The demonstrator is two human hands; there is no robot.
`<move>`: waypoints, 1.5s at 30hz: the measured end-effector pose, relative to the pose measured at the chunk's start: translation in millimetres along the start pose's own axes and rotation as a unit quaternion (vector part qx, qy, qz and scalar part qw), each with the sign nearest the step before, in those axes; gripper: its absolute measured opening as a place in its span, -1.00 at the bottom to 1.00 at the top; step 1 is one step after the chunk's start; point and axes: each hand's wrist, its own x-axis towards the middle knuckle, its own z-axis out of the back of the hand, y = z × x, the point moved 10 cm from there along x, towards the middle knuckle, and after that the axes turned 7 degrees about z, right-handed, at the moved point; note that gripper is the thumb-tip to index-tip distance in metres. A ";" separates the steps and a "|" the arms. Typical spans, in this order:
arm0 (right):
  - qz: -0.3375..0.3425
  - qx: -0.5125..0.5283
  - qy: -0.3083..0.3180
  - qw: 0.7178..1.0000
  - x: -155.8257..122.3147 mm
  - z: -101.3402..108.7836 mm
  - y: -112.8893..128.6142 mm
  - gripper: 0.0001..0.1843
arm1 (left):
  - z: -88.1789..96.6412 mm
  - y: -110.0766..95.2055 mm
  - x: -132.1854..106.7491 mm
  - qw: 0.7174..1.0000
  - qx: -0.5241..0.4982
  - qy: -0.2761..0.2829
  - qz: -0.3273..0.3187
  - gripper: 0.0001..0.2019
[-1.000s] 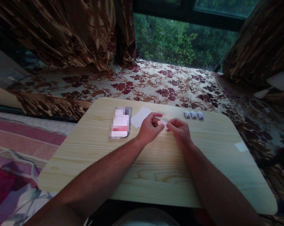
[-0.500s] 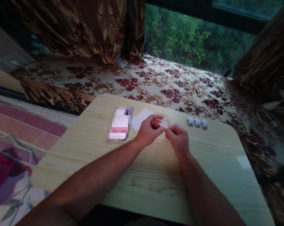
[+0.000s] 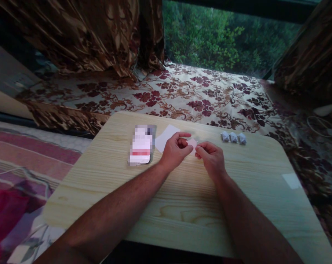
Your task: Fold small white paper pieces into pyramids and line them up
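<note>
Over the far part of the wooden table, my left hand (image 3: 177, 151) pinches a small pale pink piece of paper (image 3: 192, 142) between thumb and fingers. My right hand (image 3: 210, 156) meets the paper's right edge with thumb and forefinger pressed together. The fingers hide part of the paper, so its exact folds cannot be made out. A flat white sheet of paper (image 3: 166, 137) lies just behind my left hand. To the right of my right hand, three small white folded paper shapes (image 3: 233, 137) sit in a row.
A phone (image 3: 140, 146), partly pixelated, lies left of the sheet on the table (image 3: 99, 176). A white patch (image 3: 291, 181) is near the table's right edge. Beyond stand a flowered cloth ledge (image 3: 182, 91) and curtains (image 3: 105, 40); a striped bed (image 3: 30, 146) is at left.
My right hand has shifted slightly right, opening a little more gap between the two hands at the paper. The camera view has tilted slightly; the things on the table stay put.
</note>
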 end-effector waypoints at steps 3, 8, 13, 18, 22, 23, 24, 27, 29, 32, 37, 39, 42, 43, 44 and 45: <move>-0.023 0.046 -0.005 0.999 0.3 1.5 -0.3 -0.84 | 6.6 5.4 2.4 1.000 -0.013 -0.011 0.025 -0.56; -0.026 0.055 0.020 0.998 -0.9 -1.7 0.9 -0.83 | 10.0 12.3 4.3 0.996 -0.084 -0.008 0.041 -0.58; -0.005 0.042 0.042 0.998 -3.4 -3.0 2.4 -0.82 | 2.6 10.9 5.0 0.991 -0.129 0.017 0.040 -0.60; 0.015 0.031 0.046 0.998 -3.5 -1.0 1.8 -0.86 | -6.9 6.1 5.9 0.989 -0.129 0.056 0.039 -0.61; 0.017 0.028 0.049 0.998 -3.0 -1.7 1.1 -0.90 | -11.2 4.3 4.0 0.988 -0.122 0.082 0.051 -0.68; 0.018 0.027 0.051 0.998 -3.0 -2.2 1.5 -0.90 | -11.7 3.2 3.5 0.987 -0.122 0.086 0.049 -0.70; 0.019 0.025 0.052 0.998 -3.0 -2.6 2.0 -0.90 | -11.7 2.4 3.2 0.988 -0.121 0.088 0.048 -0.72; 0.018 0.024 0.052 0.998 -3.3 -2.6 2.4 -0.89 | -11.2 2.4 3.6 0.989 -0.114 0.084 0.044 -0.75; 0.015 0.034 0.046 0.998 -3.4 -1.3 1.6 -0.87 | -10.4 3.8 4.6 0.990 -0.110 0.078 0.041 -0.74; 0.017 0.073 0.027 0.997 -2.7 2.9 0.4 -0.84 | -10.2 5.2 5.7 0.991 -0.104 0.074 0.036 -0.74; 0.013 0.126 -0.004 0.992 -1.5 8.9 -4.2 -0.88 | -14.3 5.6 3.4 0.994 -0.057 0.082 0.040 -0.74; 0.008 0.132 -0.008 0.991 -1.7 9.1 -5.3 -0.80 | -16.5 4.5 1.6 0.995 -0.032 0.088 0.036 -0.73; 0.009 0.116 0.000 0.993 -2.7 6.9 -3.6 -0.74 | -16.2 2.6 -0.1 0.996 0.000 0.083 0.026 -0.71; 0.010 0.107 -0.003 0.994 -3.1 7.2 -3.1 -0.76 | -16.0 2.1 -0.4 0.996 0.008 0.081 0.022 -0.70; 0.011 0.100 -0.008 0.995 -3.5 8.1 -2.7 -0.79 | -15.8 1.7 -0.7 0.997 0.012 0.079 0.019 -0.69; 0.010 0.092 -0.009 0.996 -3.9 8.4 -2.8 -0.82 | -16.4 1.7 -1.0 0.996 0.017 0.081 0.017 -0.67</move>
